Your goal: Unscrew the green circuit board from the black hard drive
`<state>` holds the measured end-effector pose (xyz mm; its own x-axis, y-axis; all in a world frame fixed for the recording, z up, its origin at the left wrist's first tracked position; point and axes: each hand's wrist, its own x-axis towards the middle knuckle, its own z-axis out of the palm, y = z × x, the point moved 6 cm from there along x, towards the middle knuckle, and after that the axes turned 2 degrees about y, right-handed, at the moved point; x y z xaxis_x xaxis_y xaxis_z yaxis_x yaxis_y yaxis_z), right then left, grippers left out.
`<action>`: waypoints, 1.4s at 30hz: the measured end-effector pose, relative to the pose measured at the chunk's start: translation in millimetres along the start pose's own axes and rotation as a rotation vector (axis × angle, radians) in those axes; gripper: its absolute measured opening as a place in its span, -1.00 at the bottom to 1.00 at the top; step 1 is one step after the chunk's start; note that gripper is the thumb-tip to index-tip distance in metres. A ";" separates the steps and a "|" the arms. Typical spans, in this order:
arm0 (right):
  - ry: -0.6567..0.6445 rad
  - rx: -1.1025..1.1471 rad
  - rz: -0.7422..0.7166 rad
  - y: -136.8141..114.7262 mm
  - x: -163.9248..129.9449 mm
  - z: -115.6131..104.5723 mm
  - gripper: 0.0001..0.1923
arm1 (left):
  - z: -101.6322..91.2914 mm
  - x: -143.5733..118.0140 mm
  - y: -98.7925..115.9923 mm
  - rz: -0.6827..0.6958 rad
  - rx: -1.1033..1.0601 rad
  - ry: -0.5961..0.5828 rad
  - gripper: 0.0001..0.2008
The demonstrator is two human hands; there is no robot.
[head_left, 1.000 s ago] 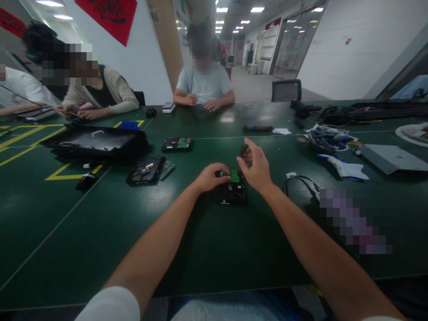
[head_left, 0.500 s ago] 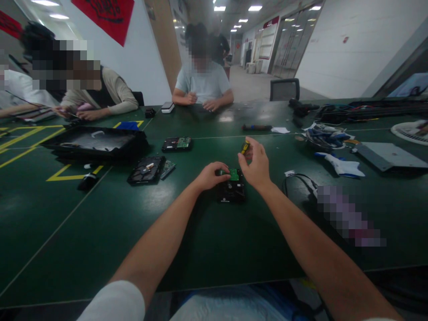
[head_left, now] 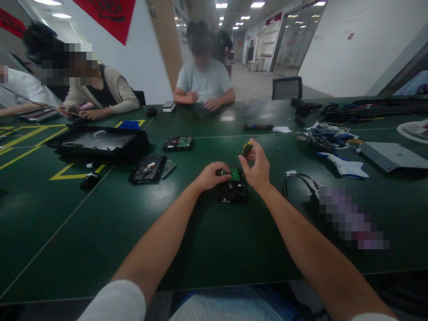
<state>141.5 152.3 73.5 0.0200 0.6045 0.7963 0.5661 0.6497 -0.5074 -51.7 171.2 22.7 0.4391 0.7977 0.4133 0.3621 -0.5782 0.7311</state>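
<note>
While the left hand (head_left: 213, 176) rests its fingers and thumb on the drive (head_left: 232, 192) at the near middle of the table (head_left: 197, 261), its position matches both earlier frames; whether it clenches the edge or only steadies it cannot be told. The drive lies flat, its green board (head_left: 236, 174) uppermost and in place. Just beyond its right far corner, the right hand (head_left: 258, 166) grasps a tool (head_left: 247, 149), apparently a screwdriver, between thumb and fingers, with the yellow-and-black handle raised. The change noted is here: a second ago the handle showed mostly dark; now its yellow side shows plainly, which suggests the grip has been turned or adjusted. No contact between tool and board can be confirmed, so work on the drive is judged unfinished. Farther left, a second drive (head_left: 143, 171) and a loose board (head_left: 168, 169) lie side by side, apparently undisturbed. At the far side sits a co-worker (head_left: 205, 80); behind, a standing person (head_left: 222, 47), largely hidden a second ago, now shows more clearly.
</note>
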 end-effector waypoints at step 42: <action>-0.015 0.108 -0.062 -3.4 -10.0 1.1 -0.33 | 1.6 -1.1 -6.7 -0.055 -0.001 -0.007 -0.80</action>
<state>138.5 144.6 66.8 -0.0247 0.5676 0.8229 0.4736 0.7316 -0.4904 -53.3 173.9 16.4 0.4239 0.8273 0.3686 0.3855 -0.5331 0.7531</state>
